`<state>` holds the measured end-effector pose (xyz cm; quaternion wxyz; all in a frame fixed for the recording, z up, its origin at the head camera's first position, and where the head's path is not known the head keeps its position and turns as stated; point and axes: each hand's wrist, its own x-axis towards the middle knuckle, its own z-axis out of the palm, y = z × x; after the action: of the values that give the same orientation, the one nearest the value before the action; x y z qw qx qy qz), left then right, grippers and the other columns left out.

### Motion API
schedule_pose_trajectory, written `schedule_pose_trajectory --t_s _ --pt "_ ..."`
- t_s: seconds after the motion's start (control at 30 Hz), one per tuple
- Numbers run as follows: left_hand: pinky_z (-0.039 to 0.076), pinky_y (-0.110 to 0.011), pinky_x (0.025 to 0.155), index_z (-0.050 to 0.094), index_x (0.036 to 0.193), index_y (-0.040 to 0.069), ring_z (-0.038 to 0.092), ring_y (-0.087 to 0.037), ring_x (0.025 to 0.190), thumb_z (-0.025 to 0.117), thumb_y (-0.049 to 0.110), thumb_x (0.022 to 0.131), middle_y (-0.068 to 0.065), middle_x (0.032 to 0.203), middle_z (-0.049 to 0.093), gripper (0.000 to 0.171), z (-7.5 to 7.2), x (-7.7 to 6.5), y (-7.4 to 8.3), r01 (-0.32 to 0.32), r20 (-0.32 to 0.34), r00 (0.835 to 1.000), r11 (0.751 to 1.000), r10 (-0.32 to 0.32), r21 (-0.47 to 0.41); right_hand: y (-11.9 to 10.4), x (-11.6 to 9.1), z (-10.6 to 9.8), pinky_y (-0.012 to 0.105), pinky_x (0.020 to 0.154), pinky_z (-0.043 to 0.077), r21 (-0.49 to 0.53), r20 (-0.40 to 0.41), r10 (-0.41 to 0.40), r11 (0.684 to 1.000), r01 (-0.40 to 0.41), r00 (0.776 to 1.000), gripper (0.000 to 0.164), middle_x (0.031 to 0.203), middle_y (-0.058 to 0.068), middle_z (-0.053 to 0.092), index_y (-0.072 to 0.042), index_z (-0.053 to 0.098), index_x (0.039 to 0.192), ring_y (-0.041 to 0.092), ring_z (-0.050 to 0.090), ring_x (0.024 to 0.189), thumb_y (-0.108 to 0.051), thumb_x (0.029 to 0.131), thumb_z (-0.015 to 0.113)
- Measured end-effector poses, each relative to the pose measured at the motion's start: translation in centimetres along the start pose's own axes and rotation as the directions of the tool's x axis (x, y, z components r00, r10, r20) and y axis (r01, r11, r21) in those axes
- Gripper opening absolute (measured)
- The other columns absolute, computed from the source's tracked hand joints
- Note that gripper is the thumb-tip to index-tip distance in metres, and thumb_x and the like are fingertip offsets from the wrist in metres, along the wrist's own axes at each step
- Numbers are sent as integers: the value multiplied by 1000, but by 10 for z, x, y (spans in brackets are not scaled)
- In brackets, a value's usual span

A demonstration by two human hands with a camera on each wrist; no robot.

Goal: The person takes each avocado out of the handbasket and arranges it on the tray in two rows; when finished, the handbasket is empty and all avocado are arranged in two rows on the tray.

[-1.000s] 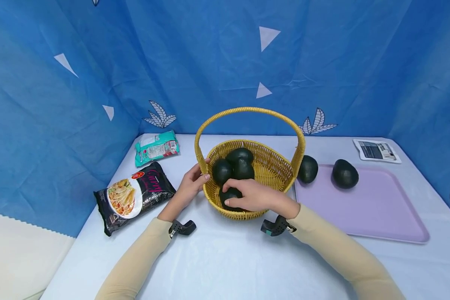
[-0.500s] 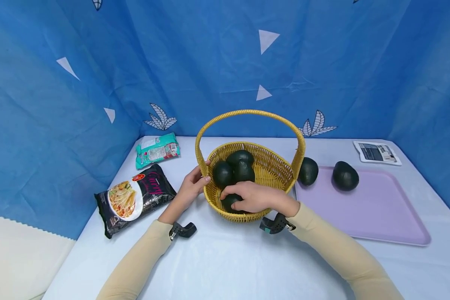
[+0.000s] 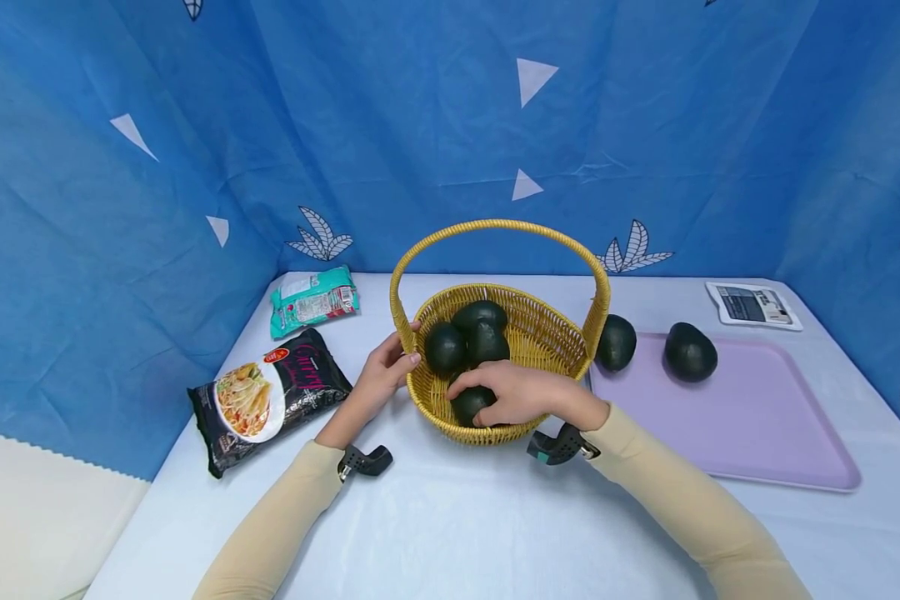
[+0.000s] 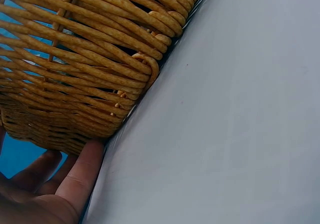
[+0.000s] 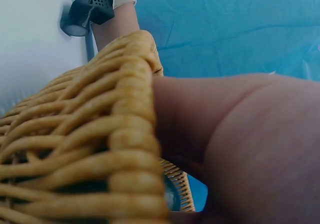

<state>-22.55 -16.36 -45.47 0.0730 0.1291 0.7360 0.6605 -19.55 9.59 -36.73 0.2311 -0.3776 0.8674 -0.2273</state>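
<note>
A yellow woven basket (image 3: pixel 540 350) with a tall arched handle stands on the table. Three dark green avocados (image 3: pixel 445 348) sit grouped in its left part. At the front inside, my right hand (image 3: pixel 521 392) grips another avocado (image 3: pixel 471 407), with thumb and fingers bent about it. My left hand (image 3: pixel 378 375) touches the basket's left side near the handle's foot. In the left wrist view, its fingers (image 4: pixel 82 176) lie fairly straight against the wicker wall. The basket rim (image 5: pixel 132 134) fills much of the right wrist view and hides the right fingertips.
A lilac tray (image 3: pixel 750 417) lies to the right, bearing an avocado (image 3: pixel 690 352); another avocado (image 3: pixel 617 342) is by the basket's right edge. A white packet (image 3: pixel 753 305) lies behind the tray. On the left are a black noodle bag (image 3: pixel 270 396) and a teal packet (image 3: pixel 315 302).
My right hand and the avocado it grips have shifted slightly right inside the basket. The left hand stays at the basket's side.
</note>
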Motion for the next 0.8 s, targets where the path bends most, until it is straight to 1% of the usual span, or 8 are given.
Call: schedule_pose_trajectory --t_s 0.2,0.33,0.47,0.63,0.7,0.8 --pt "59 -24 87 38 158 16 49 -37 137 55 14 102 -20 160 41 58 0 0 0 -1 -3 1000 1000 1 1 4 -1 1 49 102 52 34 -32 -5 999 6 999 44 139 9 61 -22 65 134 29 56 126 -18 91 71" --pt "59 -24 88 37 158 16 49 -38 137 55 15 102 -20 160 41 58 0 1 -1 -2 -1 1000 1000 2 8 7 -5 0 48 100 53 78 -71 -13 997 18 997 45 142 11 59 -23 65 135 30 55 127 -20 91 71" --pt "60 -25 88 38 158 17 50 -39 137 55 16 102 -20 161 40 58 1 2 -2 -1 4 1000 1000 1 1 9 -15 -5 49 101 53 112 -139 -36 992 52 990 46 146 11 57 -21 63 138 32 55 129 -20 93 68" --pt "60 -27 90 37 158 17 50 -38 137 55 15 103 -21 160 41 58 0 1 -3 -5 4 1000 1000 5 -4 13 -30 -12 52 103 52 142 -233 -58 985 93 971 46 144 10 60 -19 62 139 32 58 129 -20 94 68" --pt "59 -27 90 37 158 16 49 -37 137 55 15 103 -21 160 41 59 0 1 -2 -7 4 1000 1000 7 -3 14 -36 -15 50 101 52 164 -252 -51 982 95 966 46 143 9 61 -19 62 140 31 59 127 -20 94 68" --pt "59 -26 90 37 158 16 49 -37 137 55 15 103 -21 160 41 58 -1 1 -2 -13 5 1000 1000 13 1 15 -44 -18 48 99 53 188 -264 -23 979 75 964 46 143 9 61 -19 61 140 30 60 125 -20 94 68"
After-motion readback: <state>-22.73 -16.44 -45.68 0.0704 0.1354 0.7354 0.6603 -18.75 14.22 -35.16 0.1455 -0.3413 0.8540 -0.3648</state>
